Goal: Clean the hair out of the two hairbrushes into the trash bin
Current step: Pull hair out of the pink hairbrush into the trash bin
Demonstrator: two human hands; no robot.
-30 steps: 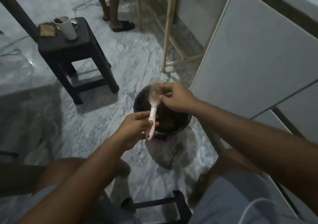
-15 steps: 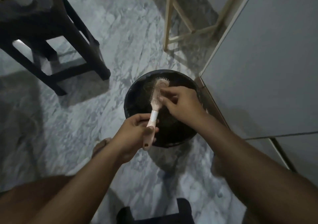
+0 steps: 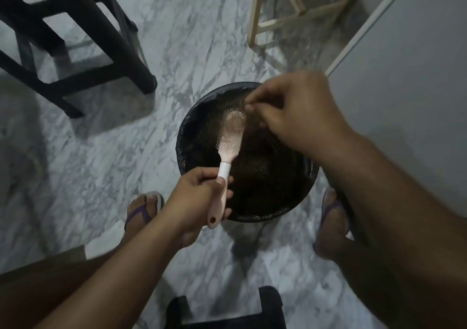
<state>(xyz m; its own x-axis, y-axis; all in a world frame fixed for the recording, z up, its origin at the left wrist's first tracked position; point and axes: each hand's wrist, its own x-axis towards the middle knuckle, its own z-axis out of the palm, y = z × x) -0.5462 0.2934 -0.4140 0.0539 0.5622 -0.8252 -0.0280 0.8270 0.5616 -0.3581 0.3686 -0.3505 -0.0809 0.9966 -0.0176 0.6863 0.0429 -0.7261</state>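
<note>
From the head camera, looking straight down: a round black trash bin (image 3: 188, 126) with a dark liner stands on the grey-veined white marble floor (image 3: 192, 38), and everything else sits around it.

A pale pink plastic paddle hairbrush (image 3: 231, 136) with a white collar at its neck is held over the bin's mouth. Its bristles face up and its head points toward the bin's far rim. The left hand (image 3: 199, 197) is wrapped round the pink handle at the bin's near rim, thumb pressed against the white collar, and the handle's end pokes out below the fist.

The right hand (image 3: 295, 111) hovers over the far right part of the bin, thumb and forefinger pinched on a thin brown tuft of hair (image 3: 251, 120). The tuft stretches from the fingertips to the tip of the brush head. That hand is blurred, so I cannot tell how the other fingers lie.

The person's two feet in purple-strapped flip-flops flank the bin, one (image 3: 144, 210) near its left side and one (image 3: 331, 210) tight against its right. A black wooden stool (image 3: 101, 38) stands beyond the bin to the left, and a pale wooden frame (image 3: 255, 7) stands beyond it. A white cabinet panel (image 3: 404, 75) rises to the bin's right. Another black seat (image 3: 227, 311) shows nearest the person, on the near side of the bin.
</note>
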